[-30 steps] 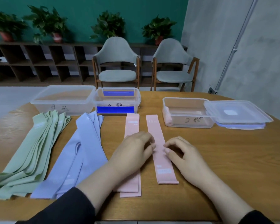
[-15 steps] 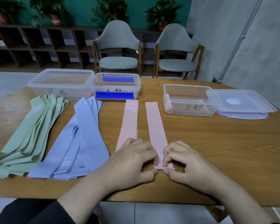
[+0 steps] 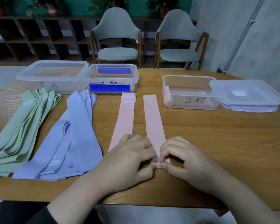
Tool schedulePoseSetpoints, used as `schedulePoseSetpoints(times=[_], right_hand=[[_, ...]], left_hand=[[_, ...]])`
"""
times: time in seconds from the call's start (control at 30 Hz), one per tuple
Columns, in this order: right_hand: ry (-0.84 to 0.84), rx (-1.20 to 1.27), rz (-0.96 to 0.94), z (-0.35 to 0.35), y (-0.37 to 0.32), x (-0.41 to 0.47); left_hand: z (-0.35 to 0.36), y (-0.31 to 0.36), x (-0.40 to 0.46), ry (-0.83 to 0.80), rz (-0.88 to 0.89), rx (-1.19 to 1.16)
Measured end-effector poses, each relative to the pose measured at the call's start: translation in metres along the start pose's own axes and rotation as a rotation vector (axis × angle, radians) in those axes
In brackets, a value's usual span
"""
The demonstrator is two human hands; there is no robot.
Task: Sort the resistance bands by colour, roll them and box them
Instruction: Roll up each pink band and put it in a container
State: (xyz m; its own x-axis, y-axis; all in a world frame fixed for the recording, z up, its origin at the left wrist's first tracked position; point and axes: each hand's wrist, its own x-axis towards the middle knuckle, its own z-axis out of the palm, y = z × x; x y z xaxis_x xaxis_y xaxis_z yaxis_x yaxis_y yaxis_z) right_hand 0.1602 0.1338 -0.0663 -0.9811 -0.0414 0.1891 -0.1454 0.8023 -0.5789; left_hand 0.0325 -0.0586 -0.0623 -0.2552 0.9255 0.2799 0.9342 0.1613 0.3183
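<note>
Wooden surface (image 3: 217, 139), light brown, grain visible. Two grey upholstered chairs with wooden frames (image 3: 118, 36) (image 3: 179, 38), side by side behind it. Dark wooden cubby shelving (image 3: 39, 38) along the teal wall (image 3: 74, 4). Potted green plants (image 3: 50, 7) on top of the shelving. Grey concrete wall (image 3: 233, 29) at right, with a metal conduit pipe (image 3: 242, 38).

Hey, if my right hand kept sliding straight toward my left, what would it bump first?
Probably the left hand: the right hand faces it, fingertips nearly meeting over the pink band.
</note>
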Motion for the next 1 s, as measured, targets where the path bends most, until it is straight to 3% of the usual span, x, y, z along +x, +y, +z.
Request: schedulePoseSetpoints(times=[1.0], right_hand=[[0.089,-0.105,0.006,0.0000,0.0011,-0.0052]], left_hand=[[0.0026,-0.0034,-0.0007,0.065,-0.057,-0.023]])
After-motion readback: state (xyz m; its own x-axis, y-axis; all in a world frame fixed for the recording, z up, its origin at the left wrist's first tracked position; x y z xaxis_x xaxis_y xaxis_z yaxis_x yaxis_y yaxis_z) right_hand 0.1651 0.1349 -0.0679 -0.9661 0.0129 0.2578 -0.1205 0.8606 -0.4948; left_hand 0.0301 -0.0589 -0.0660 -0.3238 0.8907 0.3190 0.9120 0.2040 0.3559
